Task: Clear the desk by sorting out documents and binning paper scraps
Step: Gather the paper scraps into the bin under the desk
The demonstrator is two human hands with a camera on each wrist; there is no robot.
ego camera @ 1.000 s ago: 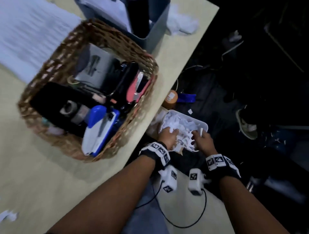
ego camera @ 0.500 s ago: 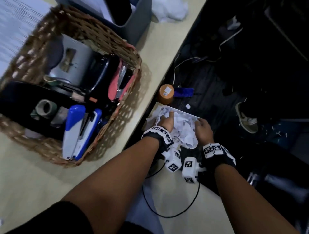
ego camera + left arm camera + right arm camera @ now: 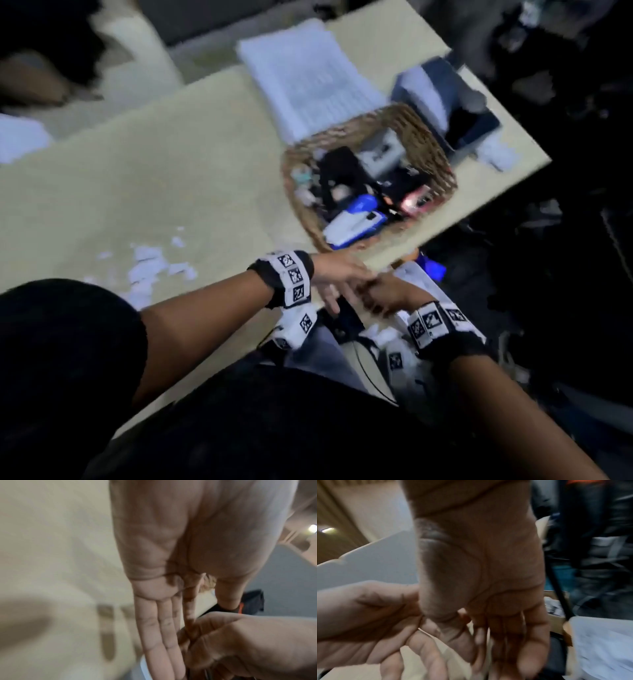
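While motion blur smears head view, left hand (image 3: 334, 279) and right hand (image 3: 385, 298) meet at desk (image 3: 137, 185) edge, both empty. Paper scraps (image 3: 150, 269) lie on desk left of left wrist; document stack (image 3: 308, 85) sits behind wicker basket (image 3: 435, 150) of staplers. White bin (image 3: 423, 284) with scraps below desk edge, under hands. Left wrist view: left hand fingers (image 3: 154, 635) straight, together, holding nothing; right hand touching index finger. Right wrist view: right hand palm flat, fingers (image 3: 532, 649) extended, relaxed; left hand touching thumb side.
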